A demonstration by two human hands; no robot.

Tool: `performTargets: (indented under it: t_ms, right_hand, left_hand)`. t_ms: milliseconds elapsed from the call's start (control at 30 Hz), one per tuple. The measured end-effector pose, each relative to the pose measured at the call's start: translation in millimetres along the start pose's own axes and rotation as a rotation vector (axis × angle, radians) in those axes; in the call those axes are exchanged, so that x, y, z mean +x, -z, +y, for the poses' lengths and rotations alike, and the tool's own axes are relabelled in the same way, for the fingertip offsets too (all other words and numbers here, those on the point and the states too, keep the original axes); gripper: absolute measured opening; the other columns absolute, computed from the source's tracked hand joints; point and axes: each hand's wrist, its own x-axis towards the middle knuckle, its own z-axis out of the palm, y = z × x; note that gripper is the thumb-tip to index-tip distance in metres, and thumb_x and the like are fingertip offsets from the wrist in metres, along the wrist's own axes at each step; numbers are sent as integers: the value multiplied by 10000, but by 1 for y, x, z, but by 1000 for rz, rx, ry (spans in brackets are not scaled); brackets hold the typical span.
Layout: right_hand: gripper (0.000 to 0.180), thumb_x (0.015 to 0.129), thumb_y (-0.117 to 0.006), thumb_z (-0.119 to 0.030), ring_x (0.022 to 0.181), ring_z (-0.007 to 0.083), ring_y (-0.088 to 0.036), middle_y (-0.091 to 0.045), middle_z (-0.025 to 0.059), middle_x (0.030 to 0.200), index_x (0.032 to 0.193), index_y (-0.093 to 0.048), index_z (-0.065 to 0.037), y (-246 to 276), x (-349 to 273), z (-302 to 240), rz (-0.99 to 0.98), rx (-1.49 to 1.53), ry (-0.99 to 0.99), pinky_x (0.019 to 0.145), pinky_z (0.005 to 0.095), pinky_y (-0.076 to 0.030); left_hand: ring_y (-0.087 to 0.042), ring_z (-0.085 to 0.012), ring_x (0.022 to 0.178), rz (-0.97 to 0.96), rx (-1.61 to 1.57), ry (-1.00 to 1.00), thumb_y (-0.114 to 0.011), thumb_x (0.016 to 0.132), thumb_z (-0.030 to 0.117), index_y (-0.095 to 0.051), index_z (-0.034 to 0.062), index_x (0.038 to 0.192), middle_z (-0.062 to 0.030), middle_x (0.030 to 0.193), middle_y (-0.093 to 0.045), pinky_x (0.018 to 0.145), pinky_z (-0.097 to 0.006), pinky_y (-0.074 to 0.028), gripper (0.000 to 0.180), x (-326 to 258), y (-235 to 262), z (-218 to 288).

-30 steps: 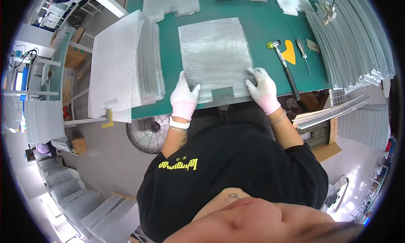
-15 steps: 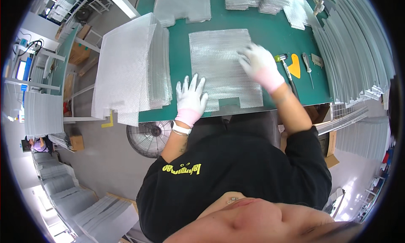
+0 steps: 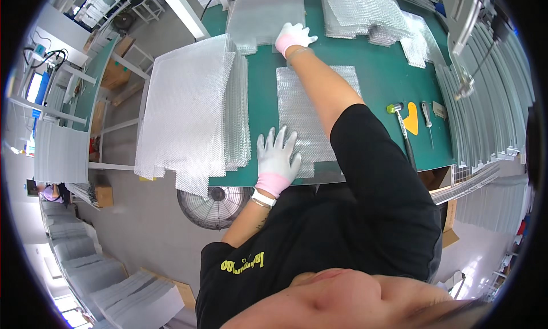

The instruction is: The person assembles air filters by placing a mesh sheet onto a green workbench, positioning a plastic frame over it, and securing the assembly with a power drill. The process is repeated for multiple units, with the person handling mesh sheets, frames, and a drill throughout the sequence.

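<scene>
We have one mesh sheet (image 3: 305, 115) laid at our splayed left grip (image 3: 275, 160); pale sheets (image 3: 265, 17) remain by our right grip (image 3: 292, 36), closure unclear.

Yellow lettering (image 3: 243, 264) stands upside down on the black shirt (image 3: 319, 237).

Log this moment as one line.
left hand: spread at mesh sheet, left edge | right hand: spread at far sheet stack, contact unclear | hammer: on green table
</scene>
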Motion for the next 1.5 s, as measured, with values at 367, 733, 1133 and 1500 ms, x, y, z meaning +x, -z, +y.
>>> performTargets:
  t_ms: [367, 733, 1133, 1500]
  right_hand:
    - [612, 819, -610, -120, 1223, 378, -561, -581, 196, 1312, 1423, -518, -94, 23, 49, -6, 387, 733, 280, 1067, 416, -441]
    - [554, 838, -599, 40, 1187, 174, -582, -641, 115, 1321, 1389, -562, -7, 126, 68, 22, 209, 1334, 847, 990, 291, -470]
    - [666, 792, -553, -120, 1195, 403, -603, -626, 277, 1277, 1439, -458, 7, 79, 51, 53, 148, 633, 408, 1029, 386, -477]
    - [668, 829, -525, -97, 1186, 424, -621, -528, 359, 1341, 1428, -331, 126, 50, 38, 60, 8, 384, 202, 1000, 423, -519]
  left_hand:
    - [-357, -426, 1411, 9, -35, -3, -594, 903, 320, -521, 105, 1427, -191, 1506, -438, 1186, -584, -197, 571, 0, 0, -1]
    - [-368, -409, 1407, 48, 0, -4, -595, 901, 311, -519, 107, 1427, -183, 1505, -438, 1190, -573, -204, 569, -2, -7, -3]
    - [-352, -398, 1426, 32, 28, 14, -582, 913, 331, -511, 113, 1435, -173, 1519, -427, 1201, -565, -186, 570, -2, -9, -2]
    - [-353, -395, 1426, 36, 24, 24, -578, 911, 342, -519, 119, 1429, -162, 1518, -429, 1205, -559, -187, 567, -3, -5, -1]
